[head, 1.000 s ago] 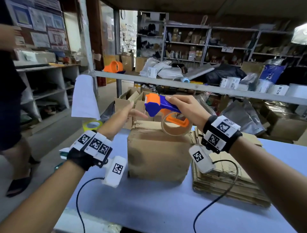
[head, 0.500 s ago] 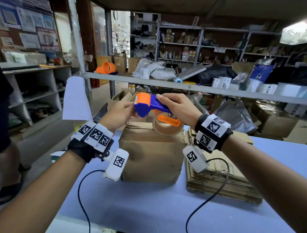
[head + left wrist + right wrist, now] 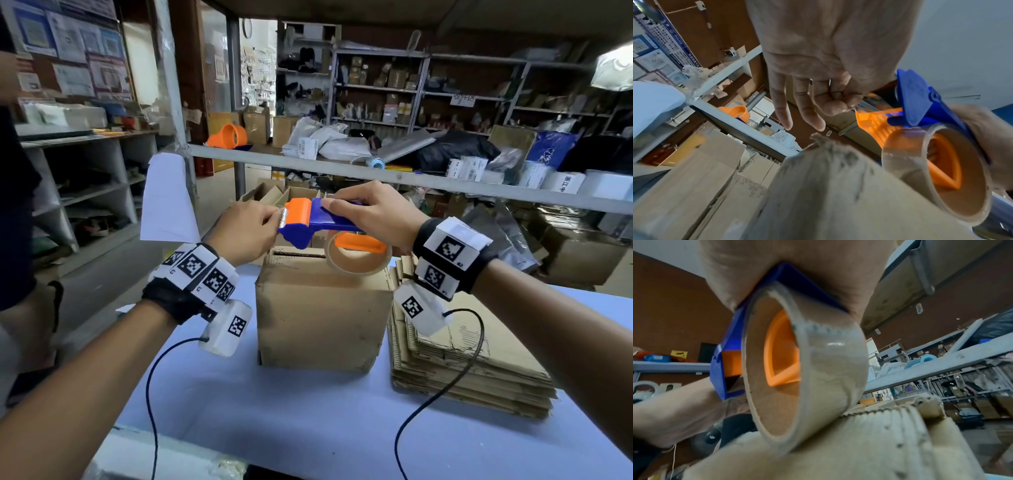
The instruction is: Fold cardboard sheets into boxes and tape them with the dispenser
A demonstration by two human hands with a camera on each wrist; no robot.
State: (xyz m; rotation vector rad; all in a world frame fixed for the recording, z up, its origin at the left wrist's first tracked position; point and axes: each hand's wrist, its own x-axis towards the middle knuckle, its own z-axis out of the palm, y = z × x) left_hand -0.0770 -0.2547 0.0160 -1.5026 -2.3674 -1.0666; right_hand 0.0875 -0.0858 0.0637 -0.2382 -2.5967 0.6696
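1. Cardboard box [image 3: 323,308] stands upright on the blue table [image 3: 274,411], in the middle.
2. Flat cardboard sheets [image 3: 479,363] lie in a stack just to the right of the box.
3. The right hand [image 3: 376,216] is wrapped around the handle of the blue and orange tape dispenser [image 3: 308,222] and holds it over the top of the box.
4. The tape roll [image 3: 358,255] hangs under the dispenser and sits right at the box top.
5. The left hand [image 3: 245,228] is at the front end of the dispenser. Its thumb and first fingers pinch the clear tape end [image 3: 869,104] there, and its other fingers stick out.
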